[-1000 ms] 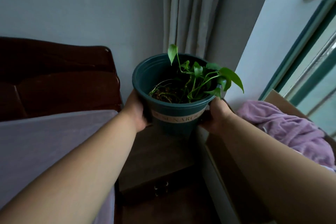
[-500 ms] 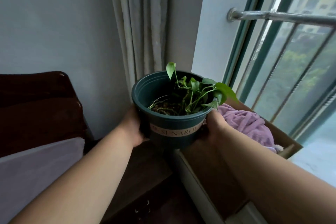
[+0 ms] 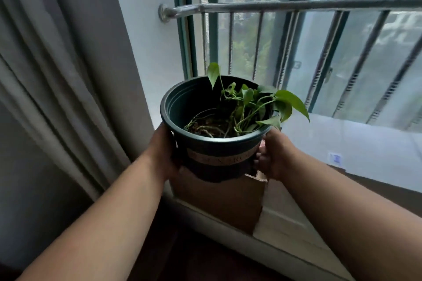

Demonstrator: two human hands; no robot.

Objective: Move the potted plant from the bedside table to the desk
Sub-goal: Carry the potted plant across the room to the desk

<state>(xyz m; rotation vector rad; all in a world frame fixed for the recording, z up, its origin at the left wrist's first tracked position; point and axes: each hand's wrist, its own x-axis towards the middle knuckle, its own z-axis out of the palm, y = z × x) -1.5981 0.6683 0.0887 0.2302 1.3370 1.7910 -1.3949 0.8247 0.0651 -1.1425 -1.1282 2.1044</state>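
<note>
The potted plant (image 3: pixel 219 134) is held up in the air in front of the window (image 3: pixel 319 57), above a brown cardboard box (image 3: pixel 219 203). It is kept nearly upright, with its open top facing up and tipped a little toward the camera. The leaves lean out to the right. The left hand (image 3: pixel 163 150) is wrapped around the left side of the pot, and the right hand (image 3: pixel 271 155) is wrapped around the right side. A grey curtain (image 3: pixel 64 70) is seen on the left.
</note>
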